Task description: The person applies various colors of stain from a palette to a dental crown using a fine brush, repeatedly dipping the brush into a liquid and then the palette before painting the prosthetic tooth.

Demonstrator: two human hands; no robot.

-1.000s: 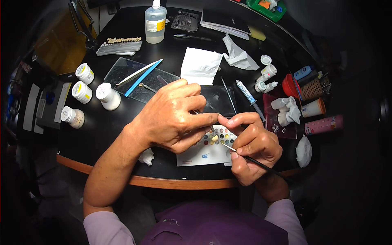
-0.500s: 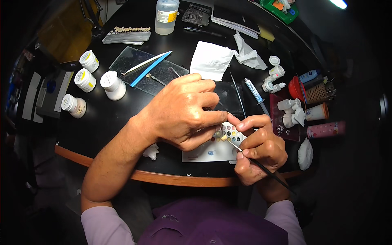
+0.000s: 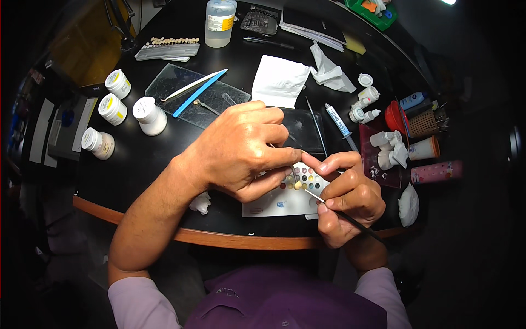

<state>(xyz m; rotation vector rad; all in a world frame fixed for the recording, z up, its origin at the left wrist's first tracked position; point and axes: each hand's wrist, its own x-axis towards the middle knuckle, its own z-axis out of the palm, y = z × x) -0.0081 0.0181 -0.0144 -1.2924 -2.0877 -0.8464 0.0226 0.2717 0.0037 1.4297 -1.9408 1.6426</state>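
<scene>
L hand (image 3: 241, 151), knuckles up, was closed w/ fingers clamped on a thin metal instr. (image 3: 293, 174), most of it hidden by the fingers. Sm. cream piece (image 3: 297, 186) sat at the instr.'s lower end, above the white card w/ coloured dots (image 3: 279, 207); contact w/ card couldn't be told. R hand (image 3: 353, 197) had thumb + fingers together on a dark-handled brush (image 3: 356, 223), its tip just beside the piece, touching or not unclear. L index tip met a R fingertip above the card. Card lay on the black table (image 3: 137, 192) near its front edge. To the L: white jars w/ yellow labels (image 3: 113, 109), glass slab (image 3: 170, 79) bearing a blue instr. (image 3: 200, 92). Beyond the hands: folded white tissue (image 3: 279, 81). To the R: syringe (image 3: 339, 122), pt. up-left.
</scene>
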